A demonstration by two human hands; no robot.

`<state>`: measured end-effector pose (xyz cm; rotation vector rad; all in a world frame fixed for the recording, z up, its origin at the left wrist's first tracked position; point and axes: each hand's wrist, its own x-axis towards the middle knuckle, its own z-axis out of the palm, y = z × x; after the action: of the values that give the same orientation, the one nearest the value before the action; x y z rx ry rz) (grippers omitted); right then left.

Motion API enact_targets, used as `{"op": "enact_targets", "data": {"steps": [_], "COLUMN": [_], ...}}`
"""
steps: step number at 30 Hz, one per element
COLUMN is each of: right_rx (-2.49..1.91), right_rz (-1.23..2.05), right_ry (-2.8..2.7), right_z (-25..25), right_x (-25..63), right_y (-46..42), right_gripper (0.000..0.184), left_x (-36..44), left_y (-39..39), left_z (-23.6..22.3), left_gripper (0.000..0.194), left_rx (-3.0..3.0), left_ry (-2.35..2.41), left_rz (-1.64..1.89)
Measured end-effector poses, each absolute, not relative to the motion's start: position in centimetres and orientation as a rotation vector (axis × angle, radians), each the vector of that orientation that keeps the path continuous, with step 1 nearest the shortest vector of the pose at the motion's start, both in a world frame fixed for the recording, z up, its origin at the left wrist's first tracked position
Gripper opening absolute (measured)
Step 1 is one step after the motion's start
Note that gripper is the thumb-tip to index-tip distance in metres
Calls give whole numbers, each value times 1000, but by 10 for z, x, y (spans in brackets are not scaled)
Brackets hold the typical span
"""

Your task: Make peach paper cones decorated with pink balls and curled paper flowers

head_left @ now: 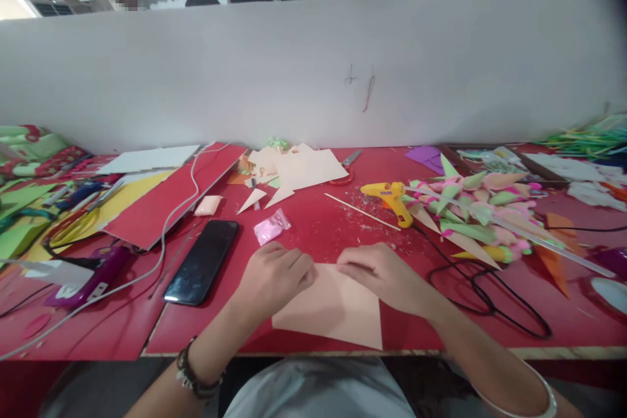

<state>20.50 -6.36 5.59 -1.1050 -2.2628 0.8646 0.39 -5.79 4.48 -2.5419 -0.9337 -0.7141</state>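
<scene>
A flat peach-coloured craft sheet (333, 313) lies on the red table near its front edge. My left hand (279, 271) is curled over its upper left part, fingertips bent down onto it. At the top edge, to the right, my right hand (379, 274) has its fingers closed and bent onto the sheet. Both hands hide the sheet's upper corners. Just beyond my left hand are a small pink plastic packet (272, 227) and a black phone (203, 261). A yellow glue gun (392, 201) lies beyond my right hand, beside a thin wooden stick (362, 211).
Peach offcuts (308, 168) and red-handled scissors (345, 170) lie at the back. Green-and-pink cone pieces (475, 202) are heaped right, with a black cable (484, 300) looped in front. A purple power strip (93, 277) and white cable are left. A pale partition (294, 72) stands behind; people are beyond it.
</scene>
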Motion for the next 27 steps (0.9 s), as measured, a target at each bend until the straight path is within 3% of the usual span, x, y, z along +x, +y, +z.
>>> {"op": "enact_targets", "data": {"steps": [6, 10, 12, 14, 18, 21, 27], "right_rx": [-1254, -1286, -1283, -1300, -1357, -1256, -1109], "right_rz": [940, 951, 970, 961, 539, 239, 901], "right_ry": [-2094, -1998, -1969, -1930, -1846, -1904, -2012], "right_z": [51, 44, 40, 34, 23, 23, 36], "right_x": [234, 243, 241, 237, 224, 208, 181], "right_y": [-60, -58, -56, -52, -51, -63, -83], "right_gripper": [25, 27, 27, 27, 18, 37, 34], "left_x": [-39, -47, -40, -31, -12, 0, 14], "left_y": [-39, -37, -43, -50, -61, -64, -66], "left_z": [38, 34, 32, 30, 28, 31, 43], "left_gripper": [20, 22, 30, 32, 32, 31, 17], "left_rx": [-2493, -2770, -3112, -3413, -3415, -3180, -3376], "left_ry": [-1365, -1891, -1939, -1907, -2173, -2165, -1452], "left_rz": [-609, -1036, -1293, -1314, -1095, -1171, -1481]}}
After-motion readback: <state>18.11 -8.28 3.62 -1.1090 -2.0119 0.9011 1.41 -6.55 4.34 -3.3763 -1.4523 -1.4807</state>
